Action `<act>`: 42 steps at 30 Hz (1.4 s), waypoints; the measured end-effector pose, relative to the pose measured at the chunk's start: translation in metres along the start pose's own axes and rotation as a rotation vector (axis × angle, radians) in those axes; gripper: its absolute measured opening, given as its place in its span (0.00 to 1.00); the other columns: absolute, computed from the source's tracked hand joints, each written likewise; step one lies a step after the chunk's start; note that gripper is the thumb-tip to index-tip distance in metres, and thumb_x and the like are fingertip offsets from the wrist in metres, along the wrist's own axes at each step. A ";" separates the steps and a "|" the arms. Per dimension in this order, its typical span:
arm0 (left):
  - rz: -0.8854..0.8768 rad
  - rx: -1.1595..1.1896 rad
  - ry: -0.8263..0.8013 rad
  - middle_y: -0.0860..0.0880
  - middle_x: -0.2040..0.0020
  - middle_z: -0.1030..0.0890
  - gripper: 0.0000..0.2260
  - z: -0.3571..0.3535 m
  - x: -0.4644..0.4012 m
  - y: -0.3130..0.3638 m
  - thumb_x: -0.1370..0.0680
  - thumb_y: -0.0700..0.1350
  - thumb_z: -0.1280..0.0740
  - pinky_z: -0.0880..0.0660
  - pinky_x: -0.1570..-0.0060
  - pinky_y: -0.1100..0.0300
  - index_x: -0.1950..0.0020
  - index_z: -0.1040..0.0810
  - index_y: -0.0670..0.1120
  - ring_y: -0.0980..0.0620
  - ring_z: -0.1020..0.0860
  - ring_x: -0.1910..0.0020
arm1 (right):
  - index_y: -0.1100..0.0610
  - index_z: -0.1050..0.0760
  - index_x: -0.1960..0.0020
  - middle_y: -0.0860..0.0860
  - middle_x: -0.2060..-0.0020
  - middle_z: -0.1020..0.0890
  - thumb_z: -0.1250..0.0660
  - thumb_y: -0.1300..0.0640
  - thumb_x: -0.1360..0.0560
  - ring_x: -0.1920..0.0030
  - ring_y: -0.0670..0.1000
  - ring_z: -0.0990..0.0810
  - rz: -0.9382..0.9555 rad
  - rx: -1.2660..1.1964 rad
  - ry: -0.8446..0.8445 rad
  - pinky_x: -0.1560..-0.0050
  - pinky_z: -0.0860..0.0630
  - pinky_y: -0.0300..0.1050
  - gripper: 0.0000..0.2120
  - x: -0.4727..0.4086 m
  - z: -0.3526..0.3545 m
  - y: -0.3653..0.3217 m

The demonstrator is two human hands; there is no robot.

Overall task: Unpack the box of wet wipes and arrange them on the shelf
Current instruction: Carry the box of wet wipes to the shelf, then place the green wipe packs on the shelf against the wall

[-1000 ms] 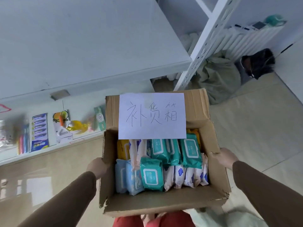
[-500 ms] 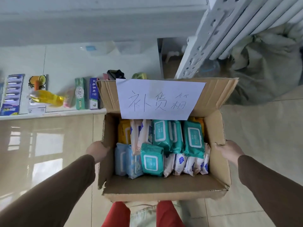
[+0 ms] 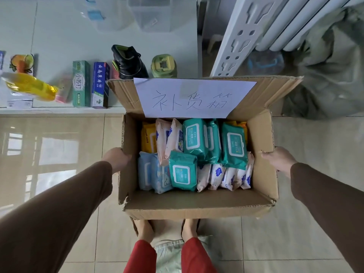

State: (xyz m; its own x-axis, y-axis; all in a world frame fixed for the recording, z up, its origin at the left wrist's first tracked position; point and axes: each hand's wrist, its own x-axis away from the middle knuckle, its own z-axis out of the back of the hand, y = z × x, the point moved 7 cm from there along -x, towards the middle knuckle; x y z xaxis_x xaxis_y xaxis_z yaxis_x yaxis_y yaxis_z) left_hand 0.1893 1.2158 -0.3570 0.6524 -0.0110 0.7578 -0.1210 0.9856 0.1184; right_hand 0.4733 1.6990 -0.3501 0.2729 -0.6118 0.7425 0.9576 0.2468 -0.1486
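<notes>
Two toothpaste boxes, one green [image 3: 81, 83] and one blue [image 3: 99, 84], lie side by side near a black bottle [image 3: 129, 63], a green-lidded jar [image 3: 163, 66] and a yellow packet [image 3: 29, 86]; a white radiator [image 3: 291, 22] stands above glossy floor tiles [image 3: 55, 154]

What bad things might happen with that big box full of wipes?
The left hand and right hand hold the cardboard box only by its side walls, so it might tip or slip. Its near-left corner is torn and could rip further. The box also hides the feet, so tripping is possible.
</notes>
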 end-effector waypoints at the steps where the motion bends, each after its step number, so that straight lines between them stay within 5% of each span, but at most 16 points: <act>1: 0.008 0.007 -0.002 0.37 0.47 0.19 0.18 -0.005 -0.003 -0.001 0.19 0.48 0.36 0.22 0.46 0.47 0.40 0.23 0.34 0.38 0.20 0.48 | 0.69 0.23 0.44 0.64 0.52 0.18 0.33 0.49 0.21 0.51 0.62 0.19 0.000 0.010 0.008 0.51 0.24 0.51 0.22 -0.003 -0.002 0.000; 9: -0.060 0.111 0.193 0.41 0.46 0.18 0.17 0.002 0.015 0.007 0.23 0.49 0.31 0.23 0.50 0.51 0.38 0.23 0.41 0.41 0.21 0.49 | 0.64 0.27 0.32 0.62 0.37 0.21 0.34 0.49 0.22 0.38 0.63 0.22 0.007 0.050 0.222 0.41 0.24 0.54 0.25 0.019 0.005 -0.004; 12: -0.235 0.200 0.380 0.42 0.34 0.28 0.28 0.007 0.046 0.020 0.25 0.46 0.29 0.29 0.39 0.48 0.27 0.35 0.46 0.41 0.27 0.37 | 0.58 0.36 0.24 0.59 0.30 0.27 0.35 0.57 0.21 0.29 0.59 0.31 0.161 -0.095 0.370 0.32 0.32 0.52 0.26 0.054 0.006 -0.026; 16: -0.500 0.039 0.488 0.45 0.31 0.32 0.31 0.001 0.083 0.052 0.26 0.45 0.29 0.34 0.32 0.51 0.26 0.37 0.48 0.46 0.34 0.32 | 0.54 0.38 0.24 0.52 0.26 0.33 0.36 0.59 0.21 0.26 0.52 0.38 0.425 -0.154 0.452 0.25 0.38 0.52 0.26 0.101 -0.006 -0.065; 20: -0.764 -0.120 0.229 0.49 0.27 0.33 0.32 -0.039 0.097 0.104 0.25 0.50 0.29 0.40 0.25 0.52 0.24 0.38 0.50 0.50 0.37 0.28 | 0.51 0.35 0.24 0.49 0.29 0.29 0.36 0.56 0.19 0.29 0.49 0.33 0.534 -0.207 0.189 0.27 0.35 0.50 0.24 0.114 -0.059 -0.109; 27: -0.857 -0.420 -0.011 0.48 0.27 0.32 0.41 -0.091 0.074 0.153 0.29 0.53 0.24 0.34 0.30 0.52 0.23 0.43 0.49 0.47 0.33 0.30 | 0.56 0.39 0.23 0.53 0.29 0.29 0.34 0.47 0.22 0.33 0.54 0.27 0.255 -0.316 -0.101 0.35 0.28 0.49 0.31 0.071 -0.121 -0.154; 35: -0.830 -0.749 0.110 0.46 0.41 0.25 0.38 -0.123 0.066 0.147 0.33 0.59 0.23 0.29 0.42 0.51 0.32 0.36 0.45 0.45 0.29 0.41 | 0.62 0.38 0.30 0.59 0.35 0.28 0.25 0.43 0.29 0.40 0.61 0.22 0.055 -0.147 0.011 0.48 0.24 0.48 0.38 0.053 -0.140 -0.177; 39: -0.795 -0.758 0.089 0.44 0.37 0.23 0.28 -0.125 0.074 0.128 0.31 0.57 0.24 0.30 0.36 0.47 0.35 0.26 0.46 0.43 0.32 0.33 | 0.61 0.30 0.35 0.57 0.40 0.19 0.25 0.45 0.30 0.46 0.57 0.18 0.040 -0.345 -0.065 0.49 0.21 0.46 0.31 0.055 -0.155 -0.172; 42: -0.697 -0.556 0.046 0.49 0.41 0.21 0.22 -0.101 0.087 0.101 0.30 0.55 0.25 0.25 0.45 0.50 0.39 0.25 0.51 0.47 0.25 0.41 | 0.57 0.26 0.42 0.50 0.51 0.19 0.24 0.51 0.29 0.61 0.47 0.21 0.018 -0.533 -0.117 0.64 0.26 0.38 0.20 0.074 -0.149 -0.159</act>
State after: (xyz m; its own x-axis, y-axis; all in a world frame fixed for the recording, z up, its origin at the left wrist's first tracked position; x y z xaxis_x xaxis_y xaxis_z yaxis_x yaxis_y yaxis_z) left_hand 0.3095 1.3314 -0.3445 0.4729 -0.6436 0.6018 0.6872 0.6968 0.2052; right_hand 0.3548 1.5019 -0.3687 0.3069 -0.5156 0.7999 0.8754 -0.1769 -0.4499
